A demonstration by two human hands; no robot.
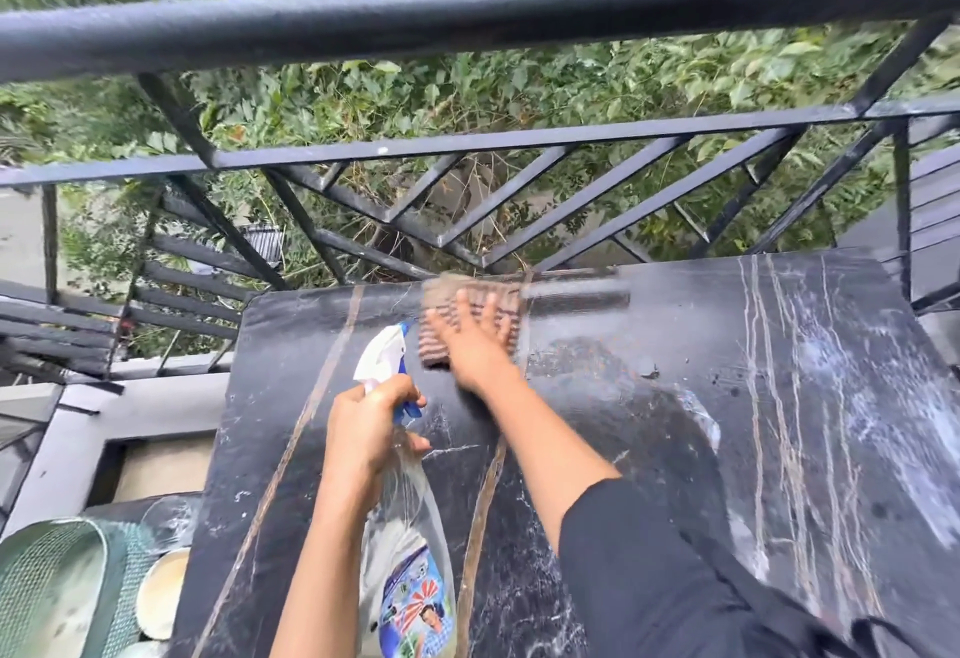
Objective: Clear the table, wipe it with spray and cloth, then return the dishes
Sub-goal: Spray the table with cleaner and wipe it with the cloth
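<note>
1. Head view, looking down on a black marble-patterned worktop (675,449) with thin gold-brown veins, standing against a black metal railing (467,8) on a balcony.
2. The right hand (475,345) lies flat on a brown striped cloth (441,294) near the worktop's far edge, left of centre. Its fingers (462,309) are straight and spread wide, pressing the cloth down. Hand and cloth are both blurred.
3. The right arm wears a black sleeve (649,553) that reaches to mid-forearm.
4. The left hand (366,429) holds a clear plastic spray bottle (405,517) with a white and blue trigger head. Its fingers (415,444) are curled round the bottle's neck, just below the trigger.
5. The bottle is above the worktop's near left part, with its nozzle pointing away from the person, close to the cloth. A colourful printed label covers its lower body.
6. Whitish wet smears and streaks mark the right side of the worktop.
7. Low on the left, beside the worktop, sit a green mesh cover (52,579) and a round cream plate (163,592).
8. Beyond the railing there is dense green foliage (467,86).
</note>
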